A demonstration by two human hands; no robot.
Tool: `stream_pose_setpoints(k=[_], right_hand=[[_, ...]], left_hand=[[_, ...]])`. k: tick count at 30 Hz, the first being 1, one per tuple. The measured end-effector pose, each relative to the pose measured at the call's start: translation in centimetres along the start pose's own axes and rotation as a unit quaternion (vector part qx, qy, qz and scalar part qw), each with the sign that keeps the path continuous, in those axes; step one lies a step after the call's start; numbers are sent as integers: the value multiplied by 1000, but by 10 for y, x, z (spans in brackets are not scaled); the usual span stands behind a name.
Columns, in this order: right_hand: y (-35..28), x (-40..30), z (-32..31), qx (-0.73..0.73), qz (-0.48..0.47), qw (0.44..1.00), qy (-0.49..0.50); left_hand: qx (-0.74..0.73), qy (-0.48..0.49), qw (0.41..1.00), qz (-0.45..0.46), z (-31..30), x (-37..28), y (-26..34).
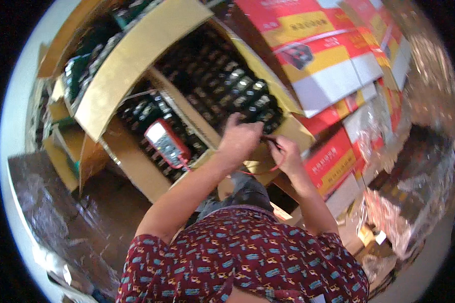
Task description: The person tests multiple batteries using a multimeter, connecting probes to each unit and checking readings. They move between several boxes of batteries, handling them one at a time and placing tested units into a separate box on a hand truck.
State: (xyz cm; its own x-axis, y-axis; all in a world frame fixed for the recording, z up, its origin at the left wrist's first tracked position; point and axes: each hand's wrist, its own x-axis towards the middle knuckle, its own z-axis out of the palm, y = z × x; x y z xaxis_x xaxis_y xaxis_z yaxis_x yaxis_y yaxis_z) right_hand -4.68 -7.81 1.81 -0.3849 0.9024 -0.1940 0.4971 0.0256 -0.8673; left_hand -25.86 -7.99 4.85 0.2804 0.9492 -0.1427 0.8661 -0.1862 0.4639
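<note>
A red digital multimeter (167,143) with a pale display lies on dark items in the left part of an open cardboard box (148,49). From it a red test lead (264,173) loops across to my right hand (287,153), whose fingers pinch a thin dark probe or lead end (269,139). My left hand (240,138) is bent just left of that dark piece and meets it at the fingertips; blur hides whether it grips. Rows of dark, shiny-topped items (246,87) fill the compartment beyond my hands. A cardboard divider (185,106) separates the two sides.
Red, yellow and white printed cartons (322,68) are stacked at the right. Clear plastic wrap (386,223) and cardboard scraps lie at lower right. More opened boxes (64,147) stand at the left, beside a dark plastic-wrapped surface (57,212).
</note>
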Motion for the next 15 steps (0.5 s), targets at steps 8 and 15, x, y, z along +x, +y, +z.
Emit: stream_pose_setpoints(k=[8, 15], right_hand=[[3, 2, 1, -6, -51, 999, 10], [10, 7, 0, -36, -98, 994, 27]], left_hand=[[43, -21, 999, 20, -8, -9, 4], [26, -42, 999, 5, -15, -9, 8]])
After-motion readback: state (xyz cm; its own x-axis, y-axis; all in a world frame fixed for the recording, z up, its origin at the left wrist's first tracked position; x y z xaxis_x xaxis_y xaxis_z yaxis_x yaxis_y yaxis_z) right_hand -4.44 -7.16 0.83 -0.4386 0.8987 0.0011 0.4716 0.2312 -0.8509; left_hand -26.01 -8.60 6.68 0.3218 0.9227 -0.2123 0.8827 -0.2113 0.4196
